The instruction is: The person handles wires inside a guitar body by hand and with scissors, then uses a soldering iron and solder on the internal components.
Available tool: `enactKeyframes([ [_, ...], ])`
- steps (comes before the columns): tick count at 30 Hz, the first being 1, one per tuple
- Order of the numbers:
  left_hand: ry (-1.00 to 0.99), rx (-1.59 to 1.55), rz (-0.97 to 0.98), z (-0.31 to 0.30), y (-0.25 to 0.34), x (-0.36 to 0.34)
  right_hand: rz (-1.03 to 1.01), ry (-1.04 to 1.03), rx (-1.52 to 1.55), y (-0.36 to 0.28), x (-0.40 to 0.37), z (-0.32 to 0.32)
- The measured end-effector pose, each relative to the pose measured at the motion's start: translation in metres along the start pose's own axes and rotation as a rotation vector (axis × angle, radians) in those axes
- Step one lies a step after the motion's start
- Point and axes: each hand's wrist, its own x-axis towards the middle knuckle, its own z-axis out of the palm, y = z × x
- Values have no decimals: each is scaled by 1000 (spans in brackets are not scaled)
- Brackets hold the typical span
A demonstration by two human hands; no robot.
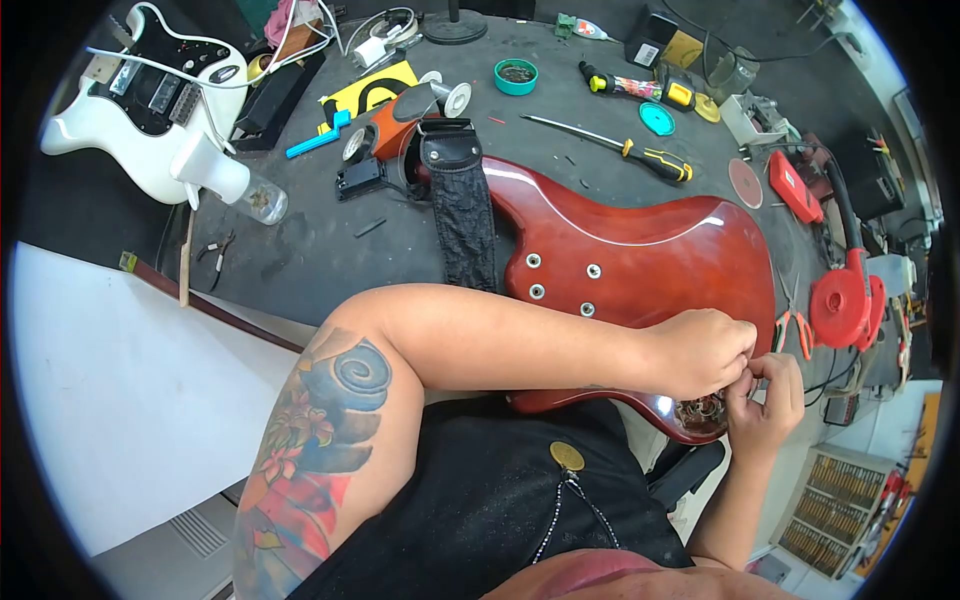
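A glossy reddish-brown guitar body point(640, 245) lies face down across the bench edge and my lap, with several metal-ringed screw holes. Near its lower right end an open cavity point(700, 412) shows tangled wires. My left hand point(700, 350) reaches across the body with its fingers closed in a pinch. Just beside the cavity, my right hand point(765, 405) is also closed, its fingertips meeting those of the left. Whatever lies between the fingertips is too small and hidden to make out. My left forearm covers part of the body.
On the dark bench point(330, 240) lie a long screwdriver point(610, 145), a black strap point(460, 210), orange-handled pliers point(793, 325) and a red blower point(845, 300). A green dish point(515, 77) stands farther back. At left are a white guitar body point(140, 110) and a clear-ended bottle point(262, 200).
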Motion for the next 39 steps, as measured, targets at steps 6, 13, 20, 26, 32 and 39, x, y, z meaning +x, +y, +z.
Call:
enactKeyframes([
  [6,-12,76,47,1,1,0,5,34,-33,-2,-4,8],
  [13,12,53,21,-1,6,1,-7,54,-54,1,1,11],
  [20,5,55,-27,-10,7,-2,271,318,-132,79,-12,-42],
  [26,11,-30,-87,-7,9,4,369,220,219,68,-22,-82],
  [32,-10,-31,-105,-10,14,-1,601,143,722,9,-18,-24],
  [39,-19,87,-55,-8,14,-1,491,11,369,-14,-1,-5],
])
